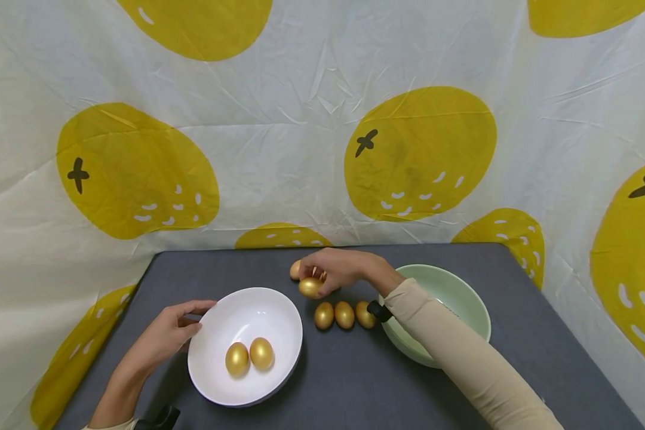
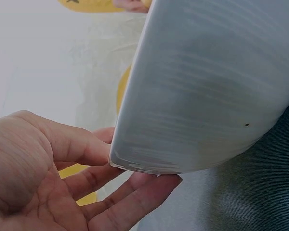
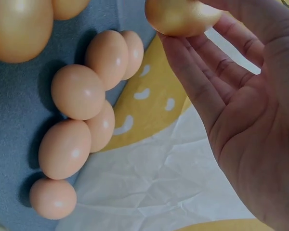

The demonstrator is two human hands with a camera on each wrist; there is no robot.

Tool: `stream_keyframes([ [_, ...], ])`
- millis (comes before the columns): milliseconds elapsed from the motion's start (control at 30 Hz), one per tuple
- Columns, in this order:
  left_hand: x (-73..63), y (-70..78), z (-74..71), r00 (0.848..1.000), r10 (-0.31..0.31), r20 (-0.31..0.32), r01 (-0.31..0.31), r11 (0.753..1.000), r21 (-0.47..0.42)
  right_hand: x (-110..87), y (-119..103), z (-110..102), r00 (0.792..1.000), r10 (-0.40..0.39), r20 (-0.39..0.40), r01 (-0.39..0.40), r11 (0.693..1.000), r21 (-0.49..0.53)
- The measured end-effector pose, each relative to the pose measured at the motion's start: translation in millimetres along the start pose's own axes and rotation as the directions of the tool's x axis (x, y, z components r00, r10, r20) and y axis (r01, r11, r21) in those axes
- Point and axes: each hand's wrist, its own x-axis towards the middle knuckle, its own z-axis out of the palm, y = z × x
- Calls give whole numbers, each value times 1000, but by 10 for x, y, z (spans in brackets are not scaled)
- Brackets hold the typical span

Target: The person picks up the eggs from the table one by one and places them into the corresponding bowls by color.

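A white bowl (image 1: 247, 391) stands at the front left with two golden eggs (image 1: 237, 359) lying in it. My left hand (image 1: 163, 335) holds the bowl at its left rim; in the left wrist view the thumb is at the edge and fingertips (image 2: 166, 185) touch the outer wall. Behind and to the right of that bowl, my right hand (image 1: 341, 269) pinches a golden egg (image 1: 310, 288) between thumb and fingers. The right wrist view shows this held egg (image 3: 180, 17) above several brown eggs (image 3: 78, 91), which my hand mostly hides in the head view.
Three more golden eggs (image 1: 344, 315) lie in a row on the dark grey table (image 1: 344, 382) between the bowls. A pale green bowl (image 1: 470, 298) stands on the right, partly covered by my right sleeve (image 1: 451, 340). A lemon-patterned cloth (image 1: 279, 167) hangs behind the table.
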Motion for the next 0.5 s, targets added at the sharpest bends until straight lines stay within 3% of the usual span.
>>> stream_keyframes([
  [333,-3,-5,-2,1000,-5,-3,5,1000,12,-38,-123,-31,1000,-6,-6,7,998,62],
  [500,-3,1,-8,1000,-5,-3,5,1000,10,-20,-170,-39,999,-47,-7,47,996,71],
])
